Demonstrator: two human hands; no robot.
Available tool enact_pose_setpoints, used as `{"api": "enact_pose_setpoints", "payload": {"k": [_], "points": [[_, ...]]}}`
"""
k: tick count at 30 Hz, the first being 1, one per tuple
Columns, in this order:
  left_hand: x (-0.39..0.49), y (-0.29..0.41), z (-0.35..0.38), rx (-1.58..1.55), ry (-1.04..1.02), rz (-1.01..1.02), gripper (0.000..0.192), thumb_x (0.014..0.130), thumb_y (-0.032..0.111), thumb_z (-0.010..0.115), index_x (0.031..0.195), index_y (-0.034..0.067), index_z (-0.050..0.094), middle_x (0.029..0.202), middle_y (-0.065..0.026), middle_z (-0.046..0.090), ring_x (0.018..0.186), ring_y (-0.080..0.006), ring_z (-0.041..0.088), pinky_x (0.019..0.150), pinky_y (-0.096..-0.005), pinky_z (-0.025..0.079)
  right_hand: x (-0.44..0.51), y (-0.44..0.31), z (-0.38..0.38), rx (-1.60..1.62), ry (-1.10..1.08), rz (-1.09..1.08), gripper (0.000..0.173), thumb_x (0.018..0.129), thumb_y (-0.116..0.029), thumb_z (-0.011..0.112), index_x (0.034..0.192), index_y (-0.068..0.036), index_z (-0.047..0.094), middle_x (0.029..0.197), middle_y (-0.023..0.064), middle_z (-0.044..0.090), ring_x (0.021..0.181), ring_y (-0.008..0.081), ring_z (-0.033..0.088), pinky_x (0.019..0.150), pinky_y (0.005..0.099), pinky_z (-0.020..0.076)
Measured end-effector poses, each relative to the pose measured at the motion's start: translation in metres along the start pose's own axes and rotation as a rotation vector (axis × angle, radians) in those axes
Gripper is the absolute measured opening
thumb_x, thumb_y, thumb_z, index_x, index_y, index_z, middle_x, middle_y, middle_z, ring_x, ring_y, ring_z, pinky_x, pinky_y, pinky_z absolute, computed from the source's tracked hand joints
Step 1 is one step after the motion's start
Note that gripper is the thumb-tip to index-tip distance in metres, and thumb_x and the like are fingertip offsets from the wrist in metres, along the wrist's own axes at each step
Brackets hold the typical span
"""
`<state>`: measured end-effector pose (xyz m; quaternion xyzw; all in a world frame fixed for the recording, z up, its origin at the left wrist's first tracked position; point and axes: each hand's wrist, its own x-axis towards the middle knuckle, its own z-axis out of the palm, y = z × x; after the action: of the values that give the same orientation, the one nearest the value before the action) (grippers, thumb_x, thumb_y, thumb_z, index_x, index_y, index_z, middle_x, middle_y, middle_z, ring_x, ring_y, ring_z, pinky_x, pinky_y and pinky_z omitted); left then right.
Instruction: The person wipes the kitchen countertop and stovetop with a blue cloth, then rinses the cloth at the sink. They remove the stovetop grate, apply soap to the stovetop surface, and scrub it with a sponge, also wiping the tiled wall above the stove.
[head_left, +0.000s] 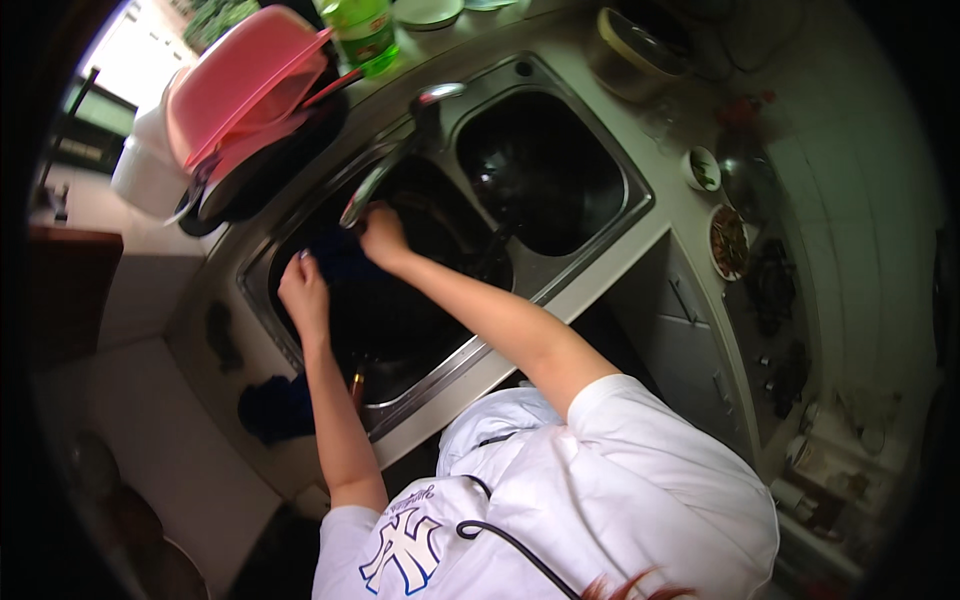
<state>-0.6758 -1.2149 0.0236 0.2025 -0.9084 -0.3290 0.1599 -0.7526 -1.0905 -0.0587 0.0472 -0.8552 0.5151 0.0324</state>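
Observation:
A dark blue cloth (341, 253) is stretched between my two hands over the left basin of a steel double sink (559, 289). My left hand (304, 289) grips one end near the basin's left side. My right hand (384, 236) holds the other end just below the spout of the chrome faucet (367, 191). Inside the basin it is too dark to tell most of what lies there; a brown handle with a gold-coloured end (358, 386) shows near its front corner. Another dark blue cloth (276, 409) lies on the counter beside my left forearm.
Pink plastic basins (240, 82) and a white container (150, 165) stand behind the sink's left side, near a green bottle (364, 37). On the right are a lidded pot (626, 64), a small bowl with greens (703, 169), a plate of food (728, 242) and a gas stove (772, 300).

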Motion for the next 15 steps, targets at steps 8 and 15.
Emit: {"api": "enact_pose_setpoints", "payload": {"k": [8, 15], "points": [[0.019, -0.005, 0.004, -0.495, -0.193, -0.209, 0.033, 0.099, 0.023, 0.05, 0.081, -0.004, 0.057, 0.059, 0.0028, 0.034, 0.056, -0.0066, 0.029, 0.05, -0.0284, 0.025, -0.004, -0.014, 0.015, 0.3, -0.376, 0.117, 0.017, 0.09, -0.016, 0.054, 0.094, -0.001, 0.063, 0.091, 0.0193, 0.064, 0.084, 0.0315, 0.063, 0.074, 0.0404, 0.0489], [0.031, 0.017, -0.025, 0.253, 0.045, 0.344, 0.022, 0.09, 0.022, 0.064, 0.095, 0.001, 0.07, 0.088, -0.0179, 0.063, 0.077, -0.0376, 0.063, 0.067, -0.0445, 0.05, 0.013, -0.003, -0.019, 0.498, -0.678, -0.131, 0.03, 0.081, -0.031, 0.075, 0.092, -0.004, 0.068, 0.076, 0.0067, 0.064, 0.075, 0.0178, 0.061, 0.07, 0.0303, 0.0466]]}}
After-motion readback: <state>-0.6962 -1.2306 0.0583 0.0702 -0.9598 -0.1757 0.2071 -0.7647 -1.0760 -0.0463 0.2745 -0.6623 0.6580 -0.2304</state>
